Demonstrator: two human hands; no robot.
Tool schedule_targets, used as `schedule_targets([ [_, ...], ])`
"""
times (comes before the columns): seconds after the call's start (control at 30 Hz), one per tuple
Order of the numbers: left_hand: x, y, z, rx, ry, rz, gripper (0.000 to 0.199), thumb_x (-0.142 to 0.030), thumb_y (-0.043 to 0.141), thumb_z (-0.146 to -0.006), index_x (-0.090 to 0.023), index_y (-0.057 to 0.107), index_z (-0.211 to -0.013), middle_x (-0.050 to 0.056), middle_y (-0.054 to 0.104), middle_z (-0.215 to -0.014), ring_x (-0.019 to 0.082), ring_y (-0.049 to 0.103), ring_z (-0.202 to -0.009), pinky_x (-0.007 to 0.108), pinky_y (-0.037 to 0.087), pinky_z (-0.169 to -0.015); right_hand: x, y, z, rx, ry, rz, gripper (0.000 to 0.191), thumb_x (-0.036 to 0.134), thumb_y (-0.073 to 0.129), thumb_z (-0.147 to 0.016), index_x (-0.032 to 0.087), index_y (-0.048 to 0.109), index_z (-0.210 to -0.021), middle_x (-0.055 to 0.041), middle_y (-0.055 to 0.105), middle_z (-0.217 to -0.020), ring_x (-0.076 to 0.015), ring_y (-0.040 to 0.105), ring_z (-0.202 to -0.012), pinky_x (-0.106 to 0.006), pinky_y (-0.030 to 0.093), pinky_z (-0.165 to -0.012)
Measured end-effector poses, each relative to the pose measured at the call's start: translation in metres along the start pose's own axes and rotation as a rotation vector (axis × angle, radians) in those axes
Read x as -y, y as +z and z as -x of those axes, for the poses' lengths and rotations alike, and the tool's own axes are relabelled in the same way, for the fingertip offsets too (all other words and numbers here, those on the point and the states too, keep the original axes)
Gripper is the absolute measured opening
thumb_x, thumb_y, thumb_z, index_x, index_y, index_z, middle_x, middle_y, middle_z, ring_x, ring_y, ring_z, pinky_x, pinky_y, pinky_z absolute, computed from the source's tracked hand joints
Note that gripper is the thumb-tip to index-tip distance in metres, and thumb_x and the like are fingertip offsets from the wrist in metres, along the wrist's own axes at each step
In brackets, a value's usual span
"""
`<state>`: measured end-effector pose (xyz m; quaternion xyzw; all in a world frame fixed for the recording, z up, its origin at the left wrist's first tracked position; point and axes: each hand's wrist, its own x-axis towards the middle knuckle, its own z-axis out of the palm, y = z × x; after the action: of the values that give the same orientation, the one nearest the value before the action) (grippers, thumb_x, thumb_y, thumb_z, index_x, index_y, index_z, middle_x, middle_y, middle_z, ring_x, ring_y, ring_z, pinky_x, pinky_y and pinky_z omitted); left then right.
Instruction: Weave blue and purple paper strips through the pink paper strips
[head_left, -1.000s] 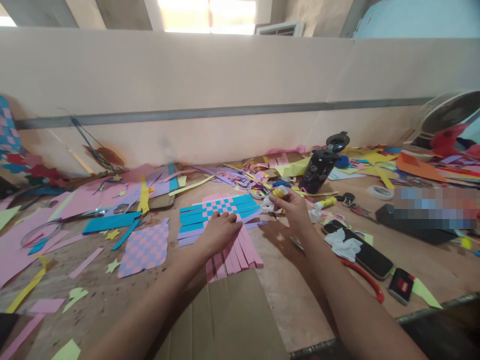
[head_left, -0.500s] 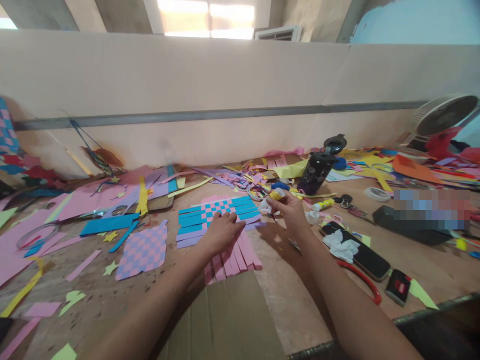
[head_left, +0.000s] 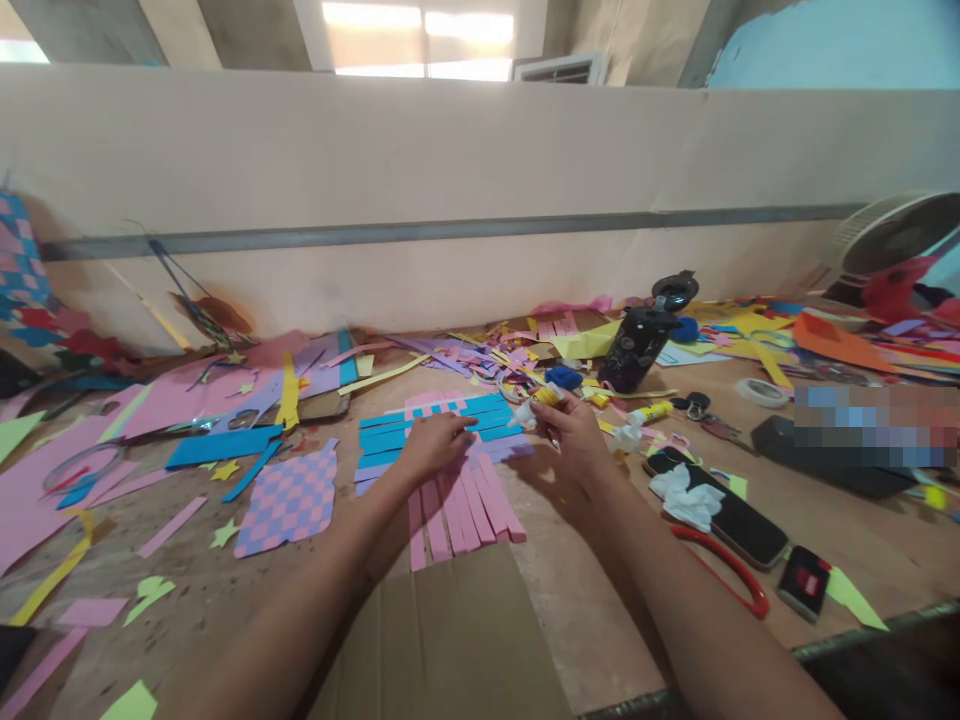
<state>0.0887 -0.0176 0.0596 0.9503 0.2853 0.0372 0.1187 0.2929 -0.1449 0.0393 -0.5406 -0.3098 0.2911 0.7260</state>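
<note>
A partly woven sheet of blue, pink and purple paper strips (head_left: pixel 469 495) lies in front of me, with pink ends fanning toward me and blue and purple ends reaching to both sides. My left hand (head_left: pixel 436 442) rests on the woven part, fingers stretched rightward over the blue strips and covering much of the weave. At the right ends of those strips, my right hand (head_left: pixel 574 432) is closed around a small yellow tube (head_left: pixel 546 396) that looks like glue. White tissue (head_left: pixel 525 414) shows beside the tube's lower end.
Brown cardboard (head_left: pixel 450 640) lies nearest me. To the left are a finished pink-purple woven piece (head_left: pixel 289 497) and paper scraps. On the right lie a phone (head_left: pixel 750 525), a red-handled tool (head_left: pixel 731 570) and another yellow tube (head_left: pixel 652 411). A dark bottle (head_left: pixel 636 345) stands behind, before a low wall.
My left hand has shifted slightly up over the weave, its fingers now pointing more to the right. My right hand has tilted and lowered the tube slightly toward the blue strip ends.
</note>
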Motion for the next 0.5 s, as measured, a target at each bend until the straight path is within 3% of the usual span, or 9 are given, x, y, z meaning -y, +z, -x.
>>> schedule_targets([
  [0.1,0.021,-0.006,-0.008,-0.006,-0.101,0.084,0.037,-0.031,0.049,-0.105,-0.024,0.076,-0.130,0.006,0.075,-0.133,0.025,0.067,-0.122,0.032,0.048,-0.096,-0.009,0.000,0.000,0.006,0.024,-0.039,0.035,0.043,0.095,-0.069,0.024,0.067,-0.079,0.0055,0.062,-0.065,-0.0135,0.055,-0.058,-0.027,0.047,-0.055],
  [0.23,0.032,-0.003,-0.016,0.016,-0.116,0.122,0.034,-0.030,0.055,-0.103,-0.022,0.078,-0.126,0.007,0.077,-0.128,0.024,0.071,-0.115,0.028,0.050,-0.091,-0.020,-0.003,-0.001,0.017,0.056,-0.076,0.033,0.043,0.095,-0.070,0.027,0.069,-0.082,0.0041,0.066,-0.071,-0.0162,0.062,-0.063,-0.030,0.055,-0.060],
  [0.5,0.009,-0.005,-0.041,0.060,-0.067,-0.016,0.032,-0.027,0.060,-0.097,-0.027,0.079,-0.123,0.006,0.077,-0.126,0.025,0.071,-0.113,0.030,0.052,-0.090,-0.025,-0.003,-0.002,0.033,0.089,-0.072,0.035,0.046,0.095,-0.069,0.027,0.070,-0.085,0.0032,0.067,-0.071,-0.0174,0.063,-0.062,-0.032,0.058,-0.058],
])
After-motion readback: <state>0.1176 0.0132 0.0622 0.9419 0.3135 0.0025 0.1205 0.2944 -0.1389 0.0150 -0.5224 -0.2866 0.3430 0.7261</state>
